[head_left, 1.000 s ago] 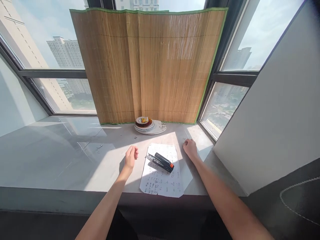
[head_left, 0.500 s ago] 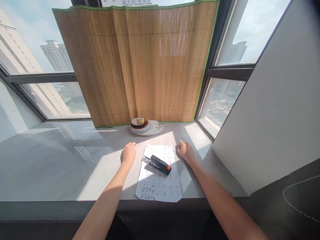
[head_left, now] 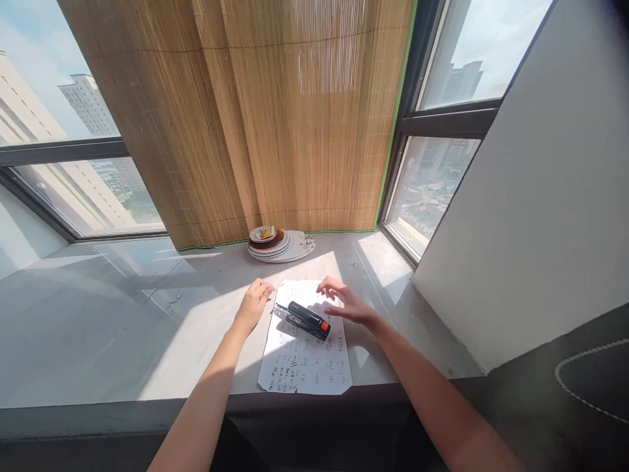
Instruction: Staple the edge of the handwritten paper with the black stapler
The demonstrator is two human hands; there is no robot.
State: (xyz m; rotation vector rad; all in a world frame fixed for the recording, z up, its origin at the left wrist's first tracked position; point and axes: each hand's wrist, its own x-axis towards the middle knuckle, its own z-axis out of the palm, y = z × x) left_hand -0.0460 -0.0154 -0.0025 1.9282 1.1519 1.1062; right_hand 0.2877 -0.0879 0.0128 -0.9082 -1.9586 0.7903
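A black stapler (head_left: 305, 319) with an orange end lies on a sheet of paper (head_left: 304, 354) covered in handwriting, on the grey sill. My right hand (head_left: 346, 301) hovers just above and right of the stapler, fingers spread and holding nothing. At the paper's top left corner rests my left hand (head_left: 254, 304), its fingers loosely curled down on the sill, apparently with nothing in them.
A stack of plates (head_left: 280, 244) stands at the foot of a bamboo blind (head_left: 275, 118) leaning on the window. Small staples (head_left: 173, 300) lie scattered on the grey sill (head_left: 122, 328). A white wall (head_left: 531, 196) closes the right side.
My right hand has lifted off the sill and moved left over the stapler, its fingers opening. My left hand has shifted right to the paper's corner. The view has tilted down and closer.
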